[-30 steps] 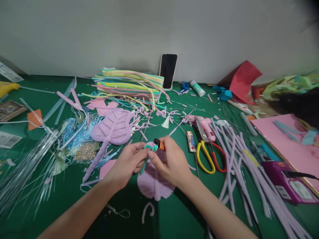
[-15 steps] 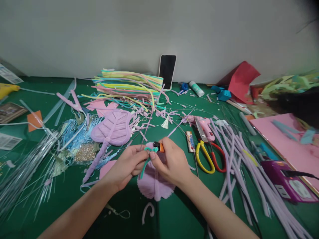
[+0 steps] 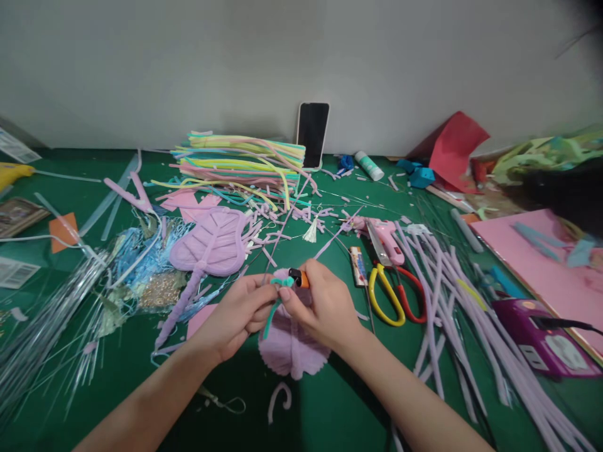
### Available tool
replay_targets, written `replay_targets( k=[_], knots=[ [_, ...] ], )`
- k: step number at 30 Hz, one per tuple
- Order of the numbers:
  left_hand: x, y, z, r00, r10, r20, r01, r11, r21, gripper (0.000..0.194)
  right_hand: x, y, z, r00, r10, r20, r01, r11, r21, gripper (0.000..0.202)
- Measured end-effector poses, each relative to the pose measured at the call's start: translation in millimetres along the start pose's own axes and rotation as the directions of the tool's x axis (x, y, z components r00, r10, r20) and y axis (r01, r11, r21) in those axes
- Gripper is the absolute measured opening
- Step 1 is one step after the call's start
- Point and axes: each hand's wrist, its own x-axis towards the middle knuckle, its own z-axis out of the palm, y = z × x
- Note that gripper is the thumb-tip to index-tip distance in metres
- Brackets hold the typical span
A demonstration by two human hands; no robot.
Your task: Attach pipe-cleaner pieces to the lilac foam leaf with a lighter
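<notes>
My left hand [image 3: 242, 312] pinches a small twisted piece of teal pipe cleaner [image 3: 269, 320], whose loose end hangs down. My right hand [image 3: 327, 304] is closed around an orange lighter [image 3: 302, 278]; its black top sits right beside the teal twist. The right thumb tip reaches close to the pipe cleaner, and I cannot tell whether it touches. No flame shows. Below both hands lies a ribbed lilac pipe-cleaner leaf [image 3: 294, 351], partly hidden by them. A second lilac leaf [image 3: 211, 242] with a wrapped stem lies to the left.
Scissors [image 3: 387, 289], a patterned lighter [image 3: 358, 267] and a pink glue gun [image 3: 386, 235] lie right of my hands. Lilac pipe cleaners [image 3: 475, 314] spread beyond them. A coloured bundle [image 3: 240, 160] and a phone [image 3: 313, 135] stand at the back. Wires [image 3: 51, 320] and blue tassels [image 3: 146, 251] fill the left.
The view has shifted very slightly. Both hands keep their hold, with the lighter's top still beside the teal pipe cleaner.
</notes>
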Motion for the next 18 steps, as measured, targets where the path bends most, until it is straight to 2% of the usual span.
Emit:
replay_targets(
  k=[6, 18],
  knots=[
    [1.2, -1.4, 0.6, 0.999, 0.032, -0.023, -0.031, 0.999, 0.029, 0.032, 0.5, -0.1, -0.1, 1.000, 0.007, 0.006, -0.007, 1.000, -0.018, 0.030],
    [1.0, -1.8, -2.9, 0.999, -0.043, 0.032, 0.041, 0.998, 0.053, 0.032, 0.1, 0.6, 1.6, 0.999, -0.023, -0.024, 0.022, 0.998, -0.051, 0.029]
  ],
)
